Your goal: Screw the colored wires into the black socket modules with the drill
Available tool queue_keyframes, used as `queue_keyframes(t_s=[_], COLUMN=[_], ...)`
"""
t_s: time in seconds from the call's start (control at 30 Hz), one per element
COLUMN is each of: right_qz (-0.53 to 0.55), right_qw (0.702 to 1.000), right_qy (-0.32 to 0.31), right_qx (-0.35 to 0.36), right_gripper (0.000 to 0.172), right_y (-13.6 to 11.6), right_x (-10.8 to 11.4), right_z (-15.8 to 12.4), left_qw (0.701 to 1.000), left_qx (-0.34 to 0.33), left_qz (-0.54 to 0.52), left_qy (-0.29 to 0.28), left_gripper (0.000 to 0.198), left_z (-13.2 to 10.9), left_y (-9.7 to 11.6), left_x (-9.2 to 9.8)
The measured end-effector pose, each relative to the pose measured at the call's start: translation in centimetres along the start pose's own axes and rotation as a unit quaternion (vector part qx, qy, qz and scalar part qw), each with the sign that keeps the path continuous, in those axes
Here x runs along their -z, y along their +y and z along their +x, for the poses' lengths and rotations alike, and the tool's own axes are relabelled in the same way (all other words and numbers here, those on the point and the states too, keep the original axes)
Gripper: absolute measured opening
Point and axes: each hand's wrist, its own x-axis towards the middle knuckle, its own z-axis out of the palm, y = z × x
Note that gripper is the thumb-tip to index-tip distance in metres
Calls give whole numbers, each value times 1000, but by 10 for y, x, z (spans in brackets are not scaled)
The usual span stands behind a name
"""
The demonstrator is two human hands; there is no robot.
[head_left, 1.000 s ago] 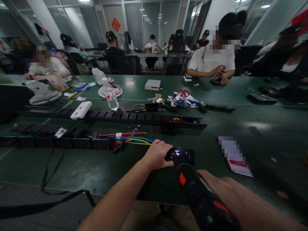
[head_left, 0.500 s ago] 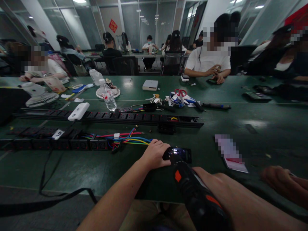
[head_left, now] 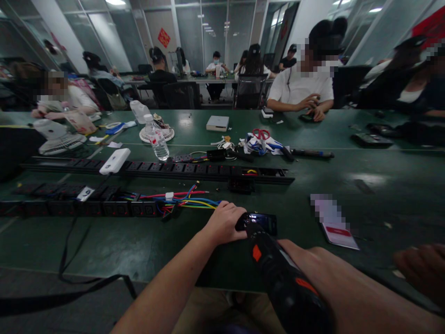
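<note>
Since a second ago, a co-worker's hand [head_left: 421,269] has entered at the right edge. I'd judge this screw-driving: my right hand [head_left: 313,266] wraps the drill [head_left: 273,266], nose at the black box [head_left: 268,223]; my left hand [head_left: 227,223] clasps its left end. Next probably needs steady, aligned pressure.

The left hand [head_left: 227,223], right hand [head_left: 304,260] and both forearms [head_left: 174,283] are bare at the green table [head_left: 121,246], while khaki trousers [head_left: 198,310] appear, dimly lit, below the table's near edge.
</note>
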Motion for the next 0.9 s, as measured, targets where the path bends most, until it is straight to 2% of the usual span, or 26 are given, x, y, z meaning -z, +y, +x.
queue_keyframes(t_s=[0.1, 0.27, 0.43, 0.57, 0.7, 0.9], right_qz=[-2, 15, 22, 29, 47, 77], right_qw=[1000, 999, 999, 998, 997, 996], right_qy=[-15, 30, -48, -62, -58, -40], right_qx=[18, -25, -3, 3, -22, -35], right_gripper=[30, 32, 30, 25, 35, 39], right_y=[0, 4, -12, -17, 6, 44], right_x=[0, 1, 4, 4, 9, 10], right_z=[0, -9, 4, 10, -2, -11], left_qw=[1000, 1000, 1000, 1000, 1000, 1000], left_qx=[-1, 2, 2, 4, 2, 3], left_qz=[-2, -2, -4, -3, -2, -2], left_qy=[-1, 0, -4, -7, -4, -9], left_gripper=[38, 36, 36, 37, 38, 38], left_z=[0, 0, 1, 1, 1, 0], left_y=[0, 1, 2, 1, 1, 1], left_x=[0, 1, 2, 2, 1, 1])
